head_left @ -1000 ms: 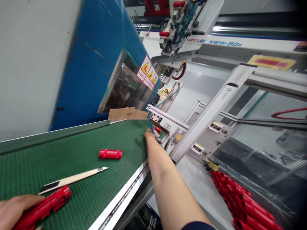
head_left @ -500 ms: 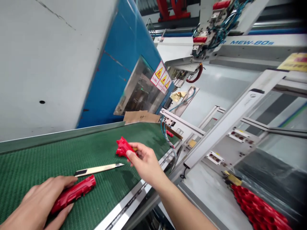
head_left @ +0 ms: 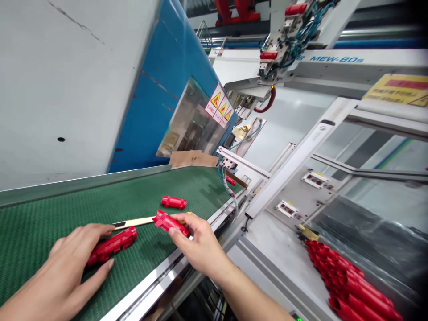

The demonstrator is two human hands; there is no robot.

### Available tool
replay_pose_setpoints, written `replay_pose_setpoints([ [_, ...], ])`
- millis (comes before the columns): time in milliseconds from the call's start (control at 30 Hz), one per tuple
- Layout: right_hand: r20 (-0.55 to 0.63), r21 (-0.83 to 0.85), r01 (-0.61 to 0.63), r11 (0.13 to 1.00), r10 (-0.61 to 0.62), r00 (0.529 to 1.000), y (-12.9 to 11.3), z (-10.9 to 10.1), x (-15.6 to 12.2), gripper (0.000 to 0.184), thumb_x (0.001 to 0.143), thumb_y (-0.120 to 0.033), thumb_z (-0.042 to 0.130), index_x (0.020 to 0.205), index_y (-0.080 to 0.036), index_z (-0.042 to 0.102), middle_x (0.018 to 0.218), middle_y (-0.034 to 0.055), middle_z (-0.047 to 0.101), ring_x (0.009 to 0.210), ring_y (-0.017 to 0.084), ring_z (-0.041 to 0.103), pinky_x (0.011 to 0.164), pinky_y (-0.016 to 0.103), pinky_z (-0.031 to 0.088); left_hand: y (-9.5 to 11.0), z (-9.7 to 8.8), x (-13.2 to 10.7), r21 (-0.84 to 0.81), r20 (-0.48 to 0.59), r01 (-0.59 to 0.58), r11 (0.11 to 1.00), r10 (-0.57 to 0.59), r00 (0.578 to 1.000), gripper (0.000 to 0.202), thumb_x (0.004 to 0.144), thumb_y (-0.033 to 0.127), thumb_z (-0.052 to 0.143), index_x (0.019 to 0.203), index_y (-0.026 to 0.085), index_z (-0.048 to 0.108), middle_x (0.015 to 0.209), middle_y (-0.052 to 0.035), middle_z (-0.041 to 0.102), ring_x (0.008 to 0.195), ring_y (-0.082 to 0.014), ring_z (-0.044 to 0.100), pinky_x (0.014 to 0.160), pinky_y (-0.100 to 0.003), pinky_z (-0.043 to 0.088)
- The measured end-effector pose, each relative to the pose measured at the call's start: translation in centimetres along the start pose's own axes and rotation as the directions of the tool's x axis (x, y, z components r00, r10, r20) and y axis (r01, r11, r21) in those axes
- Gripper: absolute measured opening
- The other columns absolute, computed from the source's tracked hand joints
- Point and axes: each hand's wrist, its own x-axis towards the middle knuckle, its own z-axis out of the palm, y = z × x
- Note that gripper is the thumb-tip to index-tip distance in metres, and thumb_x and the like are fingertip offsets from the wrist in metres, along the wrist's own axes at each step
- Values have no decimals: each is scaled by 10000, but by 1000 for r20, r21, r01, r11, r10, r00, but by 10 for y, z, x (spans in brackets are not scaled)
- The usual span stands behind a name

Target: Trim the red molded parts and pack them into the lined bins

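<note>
My right hand (head_left: 200,243) pinches a short red plastic tube-shaped part (head_left: 167,221) between thumb and fingers, held just above the belt. Something small and yellowish shows at its fingertips; I cannot make out what. My left hand (head_left: 75,254) curls loosely over a longer red plastic part (head_left: 113,245) on the green conveyor belt (head_left: 133,196), its thumb on the near side. Beyond that part lies a pale-handled craft knife (head_left: 135,222), its tip hidden behind the right hand's part. Another red part (head_left: 174,202) lies on the belt just past my right hand.
More red parts (head_left: 351,281) are stacked on the surface at right, beside dark plastic sheeting (head_left: 371,232). A metal frame (head_left: 290,169) borders the belt's right side. Cardboard (head_left: 194,158) stands at its far end, near another red part (head_left: 230,180). A blue machine (head_left: 147,111) rises at left.
My right hand has drawn the red part nearer and lower, over the knife's tip. A separate red part now shows behind it. My left hand stays over its part; the view has shifted slightly.
</note>
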Motion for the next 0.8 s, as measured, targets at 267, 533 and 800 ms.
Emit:
replay_pose_setpoints([
  [267,296,464,-337,819,216,931,-4,15,-8,532,791,-596,803,1031,-125,738,774,23,668,552,125,640,457,207,493,-2,-12,3,59,14,-152,987,152,988,564,938,436,646,1450,310,446,1346,-80,623,1217,-317,593,950,-420,448],
  [533,532,603,-534,592,200,823,-15,33,-17,517,850,-570,775,888,-56,728,774,134,749,444,88,584,354,152,443,32,-32,3,-175,50,-188,967,199,979,583,1043,413,522,1591,362,331,1496,-74,548,1364,-314,472,1079,-455,368],
  [800,599,603,-610,514,213,772,-21,43,-24,568,856,-607,772,848,-41,725,750,145,756,419,84,552,328,171,354,18,-26,3,-194,104,-250,949,273,956,434,1034,357,583,1458,368,489,1408,-22,639,1305,-284,506,1049,-443,358],
])
